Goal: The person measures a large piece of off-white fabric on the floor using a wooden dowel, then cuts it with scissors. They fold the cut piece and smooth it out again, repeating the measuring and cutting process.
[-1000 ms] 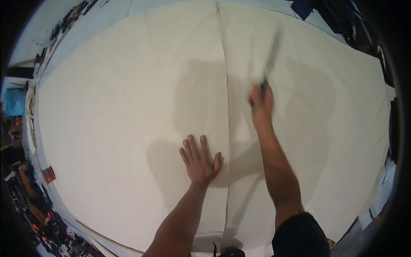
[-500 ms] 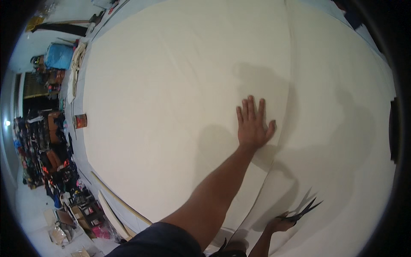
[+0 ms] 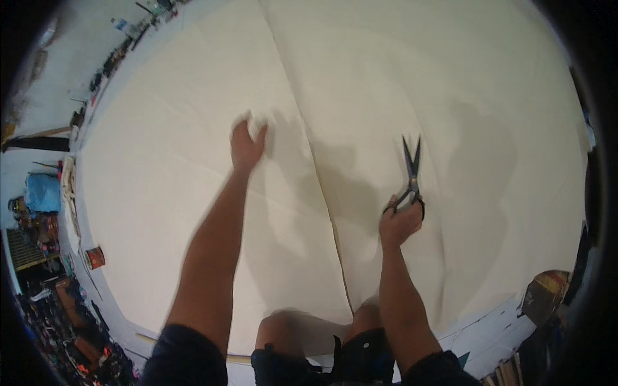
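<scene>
A wide cream cloth (image 3: 161,193) spreads beneath both my hands. Down its middle runs a long edge, with more cream cloth (image 3: 373,83) to the right. My left hand (image 3: 246,147) is over the cloth left of that edge, thumb apart from the fingers, holding nothing; the fingertips are partly hidden and blurred. To the right of the edge, my right hand (image 3: 402,222) grips black scissors (image 3: 412,172) by the handles. Their blades are parted and point away from me, with no cloth visible between them.
My knees (image 3: 283,331) rest at the near edge of the cloth. Along the left stand a small printed tin (image 3: 94,258), a blue bundle (image 3: 42,192) and folded cloth (image 3: 69,193). A brown cardboard piece (image 3: 546,293) lies at the lower right.
My left hand has lifted from lying flat and moved left. My right hand has brought the scissors farther forward, blades now pointing away. The view has shifted, bringing my knees into sight.
</scene>
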Tool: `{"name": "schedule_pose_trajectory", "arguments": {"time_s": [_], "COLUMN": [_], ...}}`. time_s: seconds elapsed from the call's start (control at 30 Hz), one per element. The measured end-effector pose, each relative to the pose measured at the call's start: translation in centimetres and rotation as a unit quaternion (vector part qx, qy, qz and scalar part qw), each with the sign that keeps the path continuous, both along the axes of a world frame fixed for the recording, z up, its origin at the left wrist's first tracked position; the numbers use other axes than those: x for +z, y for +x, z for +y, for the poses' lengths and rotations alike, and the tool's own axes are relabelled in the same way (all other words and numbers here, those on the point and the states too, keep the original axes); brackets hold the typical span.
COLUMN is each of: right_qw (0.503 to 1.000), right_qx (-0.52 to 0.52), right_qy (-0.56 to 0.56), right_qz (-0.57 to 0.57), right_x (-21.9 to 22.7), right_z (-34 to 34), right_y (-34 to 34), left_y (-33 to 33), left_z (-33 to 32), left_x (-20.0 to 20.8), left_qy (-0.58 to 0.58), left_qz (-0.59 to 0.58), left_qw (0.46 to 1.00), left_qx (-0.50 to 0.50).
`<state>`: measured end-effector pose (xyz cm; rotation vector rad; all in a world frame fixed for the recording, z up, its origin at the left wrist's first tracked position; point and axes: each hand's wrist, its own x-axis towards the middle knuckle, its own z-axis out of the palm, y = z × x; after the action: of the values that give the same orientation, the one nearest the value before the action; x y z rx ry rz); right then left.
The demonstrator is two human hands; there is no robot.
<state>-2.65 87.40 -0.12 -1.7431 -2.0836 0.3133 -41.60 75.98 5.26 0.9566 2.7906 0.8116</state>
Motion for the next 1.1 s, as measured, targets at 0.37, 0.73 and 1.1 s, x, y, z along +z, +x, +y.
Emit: {"name": "schedule_pose_trajectory", "arguments": {"time_s": [0.37,0.73,1.1], "right_qw": [0.966,0.948,0.897], "right_qx": [0.127,-0.100,-0.036], "right_qy": [-0.203,-0.301,-0.410], "right_qz": [0.093,-0.035,-0.163], "right_x": [6.5,4.0,3.5], "right_z": [-8.5,-34.3,-29.6], "right_y": [26.6,57.9,57.4], "left_y": [38.6,53.5,43.4], "left_z": [-55.1,-66.9,-58.2], "left_x": [4.2,3.4,12.1], "left_qy": [-0.147,-0.217,0.179], "left_qz": [-0.367,-0.429,-0.286], "left_qw": [0.896,0.861,0.892], "left_qx": [0.202,0.166,0.300]}}
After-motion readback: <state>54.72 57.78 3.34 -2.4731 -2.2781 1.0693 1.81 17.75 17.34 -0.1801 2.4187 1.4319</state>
